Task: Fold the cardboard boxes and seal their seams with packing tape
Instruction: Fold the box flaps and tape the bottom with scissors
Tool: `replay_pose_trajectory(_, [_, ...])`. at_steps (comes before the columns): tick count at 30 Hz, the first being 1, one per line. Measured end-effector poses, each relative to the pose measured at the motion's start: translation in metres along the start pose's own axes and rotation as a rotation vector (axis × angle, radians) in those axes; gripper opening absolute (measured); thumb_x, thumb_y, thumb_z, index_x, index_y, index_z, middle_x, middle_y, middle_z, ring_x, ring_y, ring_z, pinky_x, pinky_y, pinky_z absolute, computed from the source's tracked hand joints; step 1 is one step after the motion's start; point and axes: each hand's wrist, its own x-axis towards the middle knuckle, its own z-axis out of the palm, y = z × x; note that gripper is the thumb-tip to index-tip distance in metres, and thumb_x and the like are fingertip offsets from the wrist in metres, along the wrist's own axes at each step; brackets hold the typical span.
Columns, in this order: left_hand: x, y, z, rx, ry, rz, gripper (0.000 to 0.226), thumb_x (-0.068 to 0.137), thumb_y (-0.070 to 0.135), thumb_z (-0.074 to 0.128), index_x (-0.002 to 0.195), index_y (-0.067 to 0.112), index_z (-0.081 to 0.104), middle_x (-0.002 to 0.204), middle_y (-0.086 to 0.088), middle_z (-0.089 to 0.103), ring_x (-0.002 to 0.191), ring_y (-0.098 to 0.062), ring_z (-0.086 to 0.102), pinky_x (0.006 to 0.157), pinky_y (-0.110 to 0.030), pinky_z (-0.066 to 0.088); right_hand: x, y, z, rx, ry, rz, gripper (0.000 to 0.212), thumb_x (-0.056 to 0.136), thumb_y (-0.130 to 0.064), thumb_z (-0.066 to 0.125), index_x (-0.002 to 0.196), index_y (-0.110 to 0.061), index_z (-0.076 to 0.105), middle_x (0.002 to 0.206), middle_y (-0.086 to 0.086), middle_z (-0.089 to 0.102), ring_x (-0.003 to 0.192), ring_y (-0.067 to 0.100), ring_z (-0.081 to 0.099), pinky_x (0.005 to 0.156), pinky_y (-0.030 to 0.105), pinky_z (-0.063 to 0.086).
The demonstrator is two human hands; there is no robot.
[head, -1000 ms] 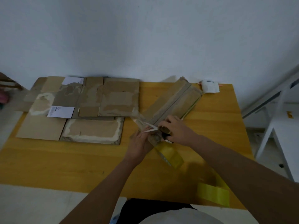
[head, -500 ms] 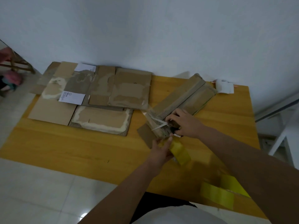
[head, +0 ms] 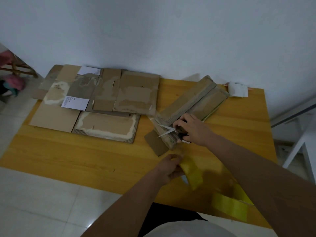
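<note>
I see the right hand (head: 193, 130) resting on the near end of a long, narrow folded cardboard box (head: 193, 103), its fingers curled round the dark handles of a pair of scissors (head: 168, 130). The blades stand apart, tips pointing left across the box's near end. The box runs diagonally from that hand away toward the far right of the yellow wooden table (head: 85, 154), and a loose flap (head: 155, 144) lies flat on the table just left of the hand. The left hand (head: 170, 168) sits nearer me, well below the right one, fingers pinching the end of a yellow strip of packing tape (head: 192, 171) that slants down to its right. How the tape meets the box I cannot tell, the strip is blurred there. More yellow tape (head: 230, 206) lies under my right forearm at the near table edge. Far to the left of both hands, a stack of flattened cardboard boxes (head: 95, 103) covers the table, with two white labels showing. Beyond the box's far end, a crumpled white paper (head: 237, 88) sits by the wall.
</note>
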Motion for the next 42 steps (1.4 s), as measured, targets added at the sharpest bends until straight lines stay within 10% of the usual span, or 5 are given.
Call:
replay_pose_trajectory(11, [0.009, -0.016, -0.003, -0.041, -0.037, 0.077, 0.034, 0.095, 0.018, 0.065, 0.126, 0.016, 0.051, 0.094, -0.009, 0.074, 0.084, -0.024, 0.071, 0.079, -0.037, 0.060, 0.002, 0.000, 0.002, 0.033, 0.011, 0.017, 0.045, 0.086, -0.025, 0.070, 0.127, -0.023, 0.051, 0.126, 0.006, 0.040, 0.118, 0.024, 0.039, 0.095, 0.037, 0.041])
replay_pose_trajectory(25, [0.007, -0.020, -0.008, -0.145, 0.007, 0.023, 0.025, 0.095, 0.020, 0.065, 0.119, 0.011, 0.063, 0.123, -0.018, 0.067, 0.102, -0.030, 0.067, 0.091, -0.042, 0.057, 0.009, 0.002, -0.008, -0.076, -0.095, 0.006, 0.041, 0.087, -0.033, 0.065, 0.123, -0.026, 0.047, 0.120, 0.004, 0.039, 0.113, 0.023, 0.039, 0.091, 0.037, 0.045])
replay_pose_trajectory(30, [0.011, -0.024, -0.006, -0.175, 0.031, 0.016, 0.019, 0.095, 0.018, 0.065, 0.112, 0.011, 0.063, 0.107, -0.014, 0.069, 0.092, -0.026, 0.065, 0.087, -0.041, 0.057, -0.003, 0.000, -0.049, 0.240, -0.164, 0.107, 0.046, 0.085, -0.049, 0.068, 0.124, -0.029, 0.053, 0.108, -0.003, 0.046, 0.098, 0.016, 0.046, 0.082, 0.031, 0.042])
replay_pose_trajectory(37, [0.012, -0.025, -0.004, -0.179, 0.018, 0.052, 0.002, 0.096, 0.013, 0.062, 0.097, 0.013, 0.060, 0.092, -0.009, 0.071, 0.081, -0.022, 0.067, 0.068, -0.034, 0.061, -0.043, 0.033, -0.116, 0.193, -0.795, 0.409, 0.032, 0.079, -0.047, 0.075, 0.106, -0.031, 0.069, 0.097, -0.004, 0.065, 0.083, 0.011, 0.060, 0.077, 0.030, 0.049])
replay_pose_trajectory(42, [0.009, -0.021, -0.002, -0.170, 0.028, 0.045, 0.002, 0.096, 0.013, 0.061, 0.096, 0.013, 0.060, 0.090, -0.009, 0.072, 0.080, -0.022, 0.069, 0.065, -0.033, 0.061, -0.040, 0.027, -0.074, 0.009, -0.900, 0.370, 0.041, 0.085, -0.047, 0.071, 0.120, -0.026, 0.063, 0.120, -0.001, 0.057, 0.097, 0.017, 0.052, 0.082, 0.031, 0.043])
